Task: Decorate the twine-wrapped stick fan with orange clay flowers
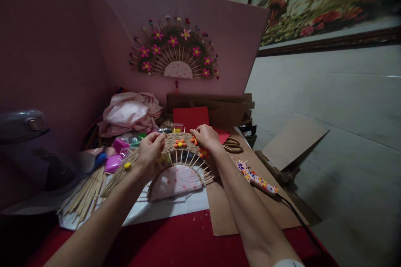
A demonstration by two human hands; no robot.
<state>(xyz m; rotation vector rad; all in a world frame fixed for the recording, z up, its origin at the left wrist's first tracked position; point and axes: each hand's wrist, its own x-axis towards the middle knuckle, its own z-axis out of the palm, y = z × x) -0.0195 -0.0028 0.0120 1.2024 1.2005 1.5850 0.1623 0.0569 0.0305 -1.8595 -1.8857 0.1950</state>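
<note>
A half-round fan made of sticks and twine [171,144] rests over white paper, with a pink-patterned half-disc [177,181] at its centre. My left hand [151,150] is closed at the upper left of the twine band. My right hand [205,137] pinches the upper edge farther right, partly covering an orange flower [194,140] there. Another orange flower [180,143] with a yellow centre lies on the band between my hands, and a third [203,152] is under my right wrist. A yellow dot [127,165] sits on the left part of the band.
Loose wooden sticks [86,196] lie at left, near purple foam clay [114,162]. A flower-patterned glue gun [257,180] with a black cord rests on cardboard [222,217] at right. Scissors [233,146] and crumpled pink cloth [130,112] lie behind. A finished fan [175,50] hangs upright on the pink board.
</note>
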